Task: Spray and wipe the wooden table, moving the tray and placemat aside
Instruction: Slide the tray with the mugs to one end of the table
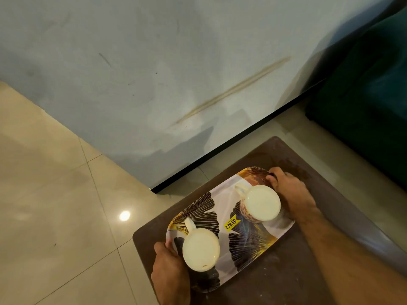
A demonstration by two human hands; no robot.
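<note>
The task looks barely begun: low in the frame's centre-right, the left hand (168, 264) and right hand (286, 186) grip opposite ends of the tray (229, 216) carrying two cups, over the dusty wooden table (275, 280), with no spraying or wiping evident.

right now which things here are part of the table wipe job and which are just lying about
Job: tray, gripped at its ends by left hand and right hand; table.
Just there: two cups on the tray, price sticker, green sofa.
</note>
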